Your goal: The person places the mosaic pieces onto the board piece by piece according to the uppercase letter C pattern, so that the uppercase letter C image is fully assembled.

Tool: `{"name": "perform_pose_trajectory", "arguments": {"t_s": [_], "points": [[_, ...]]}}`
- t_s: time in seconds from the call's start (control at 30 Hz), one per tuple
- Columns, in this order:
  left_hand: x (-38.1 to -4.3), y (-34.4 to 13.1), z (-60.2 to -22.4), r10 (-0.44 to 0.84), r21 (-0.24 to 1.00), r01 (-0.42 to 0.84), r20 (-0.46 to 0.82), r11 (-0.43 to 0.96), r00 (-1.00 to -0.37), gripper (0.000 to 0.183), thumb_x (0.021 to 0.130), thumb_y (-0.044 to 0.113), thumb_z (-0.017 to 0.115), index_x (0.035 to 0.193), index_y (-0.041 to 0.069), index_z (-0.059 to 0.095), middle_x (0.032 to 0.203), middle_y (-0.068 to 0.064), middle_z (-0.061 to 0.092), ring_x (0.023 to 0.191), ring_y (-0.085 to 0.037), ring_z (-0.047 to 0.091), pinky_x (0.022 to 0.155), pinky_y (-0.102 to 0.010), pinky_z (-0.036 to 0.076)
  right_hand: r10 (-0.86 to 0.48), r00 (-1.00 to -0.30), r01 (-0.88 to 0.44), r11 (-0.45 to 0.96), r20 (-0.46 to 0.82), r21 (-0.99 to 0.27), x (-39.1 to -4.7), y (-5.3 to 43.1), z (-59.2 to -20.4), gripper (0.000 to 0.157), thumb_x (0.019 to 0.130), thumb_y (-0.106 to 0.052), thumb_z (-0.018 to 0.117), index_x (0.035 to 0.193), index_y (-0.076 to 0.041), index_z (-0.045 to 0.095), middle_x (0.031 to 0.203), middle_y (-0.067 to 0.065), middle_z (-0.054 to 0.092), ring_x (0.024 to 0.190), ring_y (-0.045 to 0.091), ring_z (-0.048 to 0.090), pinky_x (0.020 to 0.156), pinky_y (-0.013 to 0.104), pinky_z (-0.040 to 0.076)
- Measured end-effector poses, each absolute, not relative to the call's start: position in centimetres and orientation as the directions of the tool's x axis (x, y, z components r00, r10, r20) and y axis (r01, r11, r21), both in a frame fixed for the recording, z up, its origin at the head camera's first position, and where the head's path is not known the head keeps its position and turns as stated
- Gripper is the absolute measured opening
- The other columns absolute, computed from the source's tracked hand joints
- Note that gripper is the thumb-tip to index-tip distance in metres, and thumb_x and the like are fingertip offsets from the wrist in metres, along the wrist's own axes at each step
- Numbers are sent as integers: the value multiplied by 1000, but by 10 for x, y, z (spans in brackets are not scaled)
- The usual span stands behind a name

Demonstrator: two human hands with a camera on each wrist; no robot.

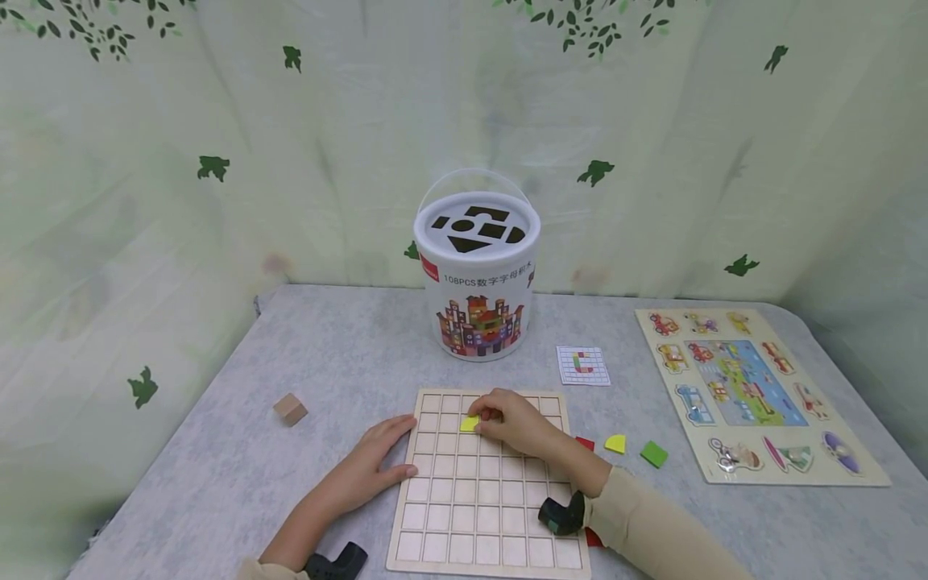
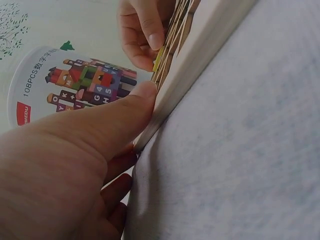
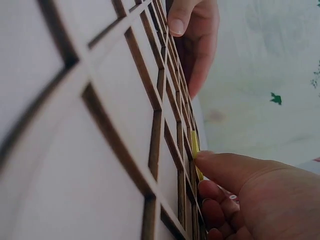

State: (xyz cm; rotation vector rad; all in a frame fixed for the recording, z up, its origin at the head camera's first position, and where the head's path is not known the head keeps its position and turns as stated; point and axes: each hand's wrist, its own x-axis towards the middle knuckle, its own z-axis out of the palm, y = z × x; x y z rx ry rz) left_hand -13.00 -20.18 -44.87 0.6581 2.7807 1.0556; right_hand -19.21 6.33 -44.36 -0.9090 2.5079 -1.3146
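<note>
Two hands share the job: my left hand [image 1: 377, 467] lies flat, steadying the grid board [image 1: 486, 491], so my right hand [image 1: 511, 419], grip pinched on the yellow tile [image 1: 470, 423], seats it squarely.

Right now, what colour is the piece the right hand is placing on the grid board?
Yellow piece, clearest in the head view.

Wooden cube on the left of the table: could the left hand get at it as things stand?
Probably yes. The left hand rests flat on the grid board's left edge and holds nothing, and the stretch of table between it and the wooden cube looks bare. It would have to leave the board.
</note>
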Motion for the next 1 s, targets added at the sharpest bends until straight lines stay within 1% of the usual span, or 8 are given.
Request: {"name": "perform_pose_trajectory", "arguments": {"t_s": [0.13, 0.23, 0.4, 0.47, 0.57, 0.7, 0.8, 1.0], "points": [[-130, -202, -449, 424, 655, 355, 58, 667, -904, 69, 82, 40, 63, 137, 7, 37, 139, -11, 34, 129, -30, 26, 100, -49, 26, -593, -796, -444, 433, 123, -784, -192, 64, -443, 16, 84, -10, 64, 100, -9, 65, 82, -4, 51, 75, 11, 45, 66, 25, 41], [-130, -203, -449, 422, 658, 353, 58, 665, -905, 69, 82, 40, 63, 137, 7, 37, 139, -11, 34, 129, -30, 25, 100, -49, 25, -597, -798, -413, 444, 81, -795, -191, 65, -440, 22, 85, -14, 64, 106, -9, 63, 86, -4, 53, 79, 11, 47, 69, 25, 42], [-130, -204, -449, 422, 668, 349, 57, 658, -905, 69, 82, 40, 63, 137, 7, 37, 139, -11, 33, 129, -30, 25, 100, -50, 25, -591, -806, -345, 424, 33, -837, -187, 73, -421, 38, 86, -21, 62, 121, -7, 54, 104, 3, 57, 96, 18, 51, 82, 34, 43], [-130, -204, -449, 425, 670, 351, 57, 655, -903, 69, 82, 41, 62, 137, 8, 37, 139, -10, 33, 129, -30, 25, 100, -50, 25, -583, -811, -347, 406, 53, -845, -184, 79, -411, 43, 87, -23, 62, 125, -6, 51, 112, 8, 56, 102, 23, 50, 86, 40, 41], [-131, -205, -450, 431, 673, 354, 58, 649, -901, 69, 82, 42, 62, 137, 8, 37, 140, -10, 33, 129, -30, 25, 100, -50, 25, -541, -836, -357, 409, 92, -840, -177, 93, -397, 48, 85, -26, 63, 127, -9, 49, 118, 7, 54, 107, 23, 49, 89, 44, 39], [-132, -205, -451, 443, 679, 363, 62, 638, -894, 69, 83, 42, 61, 137, 8, 36, 140, -10, 32, 129, -31, 24, 100, -51, 25, -470, -873, -358, 439, 129, -824, -165, 118, -389, 49, 83, -26, 66, 127, -12, 50, 121, 3, 54, 108, 20, 48, 90, 46, 39], [-133, -205, -451, 448, 683, 366, 63, 632, -892, 69, 83, 41, 61, 137, 8, 36, 140, -11, 32, 129, -31, 24, 99, -52, 25, -426, -894, -356, 491, 136, -795, -157, 137, -390, 48, 81, -24, 68, 125, -11, 52, 119, 2, 54, 107, 24, 49, 89, 48, 40], [-133, -206, -451, 450, 685, 364, 58, 631, -891, 70, 82, 42, 61, 137, 7, 36, 141, -11, 31, 129, -31, 23, 99, -52, 25, -355, -933, -266, 562, 62, -783, -145, 167, -408, 47, 80, -21, 69, 122, -8, 54, 117, 3, 55, 107, 27, 49, 88, 47, 41]]}}
